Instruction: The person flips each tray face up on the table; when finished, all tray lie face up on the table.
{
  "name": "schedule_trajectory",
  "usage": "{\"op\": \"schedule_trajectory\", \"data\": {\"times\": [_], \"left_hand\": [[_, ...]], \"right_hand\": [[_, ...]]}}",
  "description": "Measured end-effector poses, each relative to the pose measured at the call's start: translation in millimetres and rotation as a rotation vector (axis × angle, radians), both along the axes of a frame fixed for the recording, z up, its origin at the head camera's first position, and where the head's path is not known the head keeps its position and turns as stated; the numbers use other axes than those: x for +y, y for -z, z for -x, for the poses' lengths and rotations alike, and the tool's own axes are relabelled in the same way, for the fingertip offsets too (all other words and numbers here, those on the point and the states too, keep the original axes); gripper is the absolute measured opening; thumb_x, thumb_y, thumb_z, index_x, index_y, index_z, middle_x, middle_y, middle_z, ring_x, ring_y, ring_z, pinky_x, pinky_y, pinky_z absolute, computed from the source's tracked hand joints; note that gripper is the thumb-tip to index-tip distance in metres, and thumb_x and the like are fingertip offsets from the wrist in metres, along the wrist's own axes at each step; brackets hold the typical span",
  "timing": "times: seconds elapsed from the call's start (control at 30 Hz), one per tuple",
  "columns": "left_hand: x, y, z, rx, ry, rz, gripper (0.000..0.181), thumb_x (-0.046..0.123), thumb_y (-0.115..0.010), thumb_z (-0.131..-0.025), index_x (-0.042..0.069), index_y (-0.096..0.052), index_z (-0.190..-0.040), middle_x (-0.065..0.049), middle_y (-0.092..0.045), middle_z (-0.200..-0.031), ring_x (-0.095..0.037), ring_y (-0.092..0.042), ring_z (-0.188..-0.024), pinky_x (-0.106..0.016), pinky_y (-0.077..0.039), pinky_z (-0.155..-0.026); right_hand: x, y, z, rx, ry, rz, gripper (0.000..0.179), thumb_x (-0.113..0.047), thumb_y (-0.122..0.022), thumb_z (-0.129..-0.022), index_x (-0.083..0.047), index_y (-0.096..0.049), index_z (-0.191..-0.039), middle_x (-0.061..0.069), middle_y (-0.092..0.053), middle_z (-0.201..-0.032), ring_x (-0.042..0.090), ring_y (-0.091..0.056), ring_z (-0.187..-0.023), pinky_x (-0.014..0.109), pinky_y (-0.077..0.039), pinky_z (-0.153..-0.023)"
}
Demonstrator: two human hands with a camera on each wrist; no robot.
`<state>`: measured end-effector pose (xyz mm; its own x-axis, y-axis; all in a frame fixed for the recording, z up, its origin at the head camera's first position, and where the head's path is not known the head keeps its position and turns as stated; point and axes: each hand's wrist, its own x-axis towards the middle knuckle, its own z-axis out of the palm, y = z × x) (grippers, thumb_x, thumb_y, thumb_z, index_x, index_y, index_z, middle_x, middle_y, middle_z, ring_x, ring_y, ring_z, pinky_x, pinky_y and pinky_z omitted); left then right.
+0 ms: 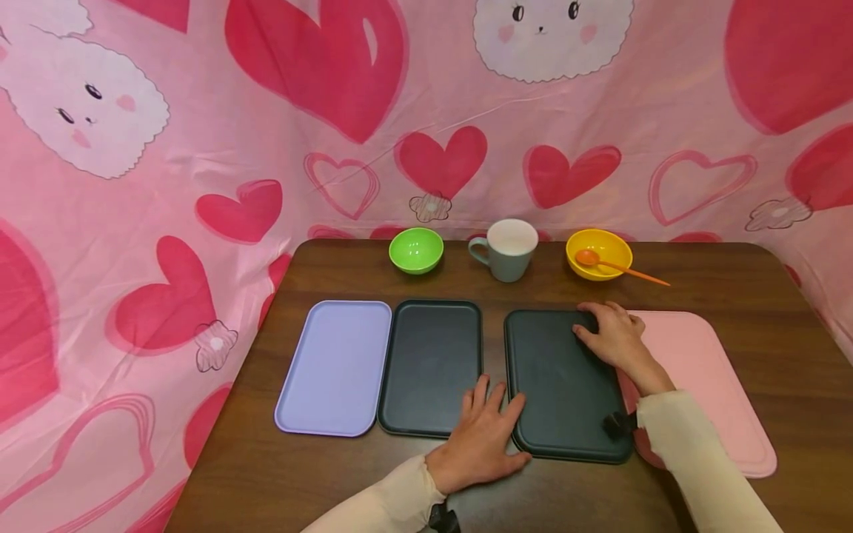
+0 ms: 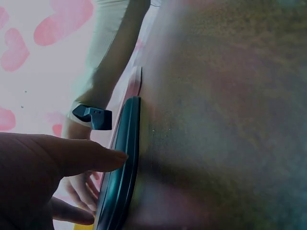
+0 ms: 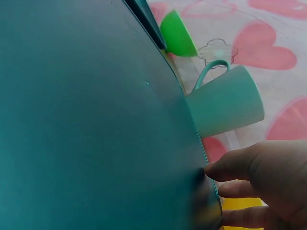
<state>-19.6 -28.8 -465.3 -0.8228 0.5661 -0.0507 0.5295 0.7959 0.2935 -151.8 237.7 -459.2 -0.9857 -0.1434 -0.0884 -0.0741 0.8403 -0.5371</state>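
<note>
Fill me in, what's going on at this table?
A person is handling the right-hand dark tray: their left hand touches its lower left edge and their right hand its upper right part. A pink board sits to its right; another dark tray and a lavender tray lie to its left. Behind stand a green bowl, a mug and a yellow bowl with an orange spoon in it.

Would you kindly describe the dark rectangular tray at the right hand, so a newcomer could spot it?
On the brown wooden table, find the pale pink rectangular board. Just left lies the dark rectangular tray. Unlike the other dark tray, beside the lavender rectangular tray, it has the right hand at its far right corner.
</note>
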Motion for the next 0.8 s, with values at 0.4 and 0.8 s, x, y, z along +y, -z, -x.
{"op": "schedule_trajectory", "data": {"times": [0.4,0.8], "left_hand": [[11.4,4.0,-0.7,0.138,0.01,0.133,0.085,0.069,-0.071,-0.079,0.025,-0.044,-0.147,-0.017,-0.052,-0.141,-0.042,-0.039,-0.139,-0.053,-0.039,-0.104],[14.4,1.0,8.6,0.211,0.012,0.115,0.089,0.075,-0.075,-0.068,0.026,-0.055,-0.14,-0.012,-0.062,-0.126,-0.032,-0.044,-0.128,-0.047,-0.039,-0.1]], "right_hand": [[-1,5.4,-7.6,0.109,0.009,-0.057,0.045,-0.02,-0.064,-0.093,0.001,-0.057,-0.132,0.034,-0.056,-0.136,0.056,-0.035,-0.131,0.078,-0.009,-0.099],[-3,3.8,-10.8,0.133,0.004,-0.066,0.039,-0.018,-0.064,-0.094,-0.001,-0.06,-0.128,0.03,-0.062,-0.13,0.056,-0.036,-0.132,0.079,-0.009,-0.099]]}}
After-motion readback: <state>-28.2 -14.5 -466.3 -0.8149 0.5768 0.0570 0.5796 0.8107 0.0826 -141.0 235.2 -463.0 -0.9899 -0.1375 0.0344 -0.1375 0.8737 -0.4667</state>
